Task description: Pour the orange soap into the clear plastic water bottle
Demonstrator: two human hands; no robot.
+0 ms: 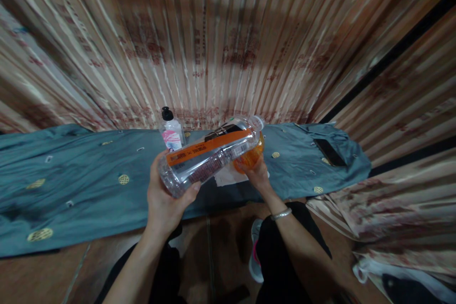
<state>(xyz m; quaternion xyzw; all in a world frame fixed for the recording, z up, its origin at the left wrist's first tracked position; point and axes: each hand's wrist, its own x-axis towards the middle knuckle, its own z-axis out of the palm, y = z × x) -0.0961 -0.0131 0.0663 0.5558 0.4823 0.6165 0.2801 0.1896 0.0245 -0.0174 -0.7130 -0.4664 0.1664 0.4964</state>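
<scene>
My left hand is closed around the base end of a large clear plastic bottle with an orange and black label. The bottle lies tilted in the air, its neck up and to the right, with a whitish cap or mouth at the end. Closed around an orange see-through container is my right hand, just behind and below the bottle's neck. The bottle covers much of that container, so its kind and top stay hidden. Whether the two touch I cannot tell. A white sheet, perhaps paper, lies beneath them.
A pump bottle with a black top and pink label stands on the teal patterned cloth. At the right lies a black phone. A pleated curtain hangs behind, and a dark pole slants at the right.
</scene>
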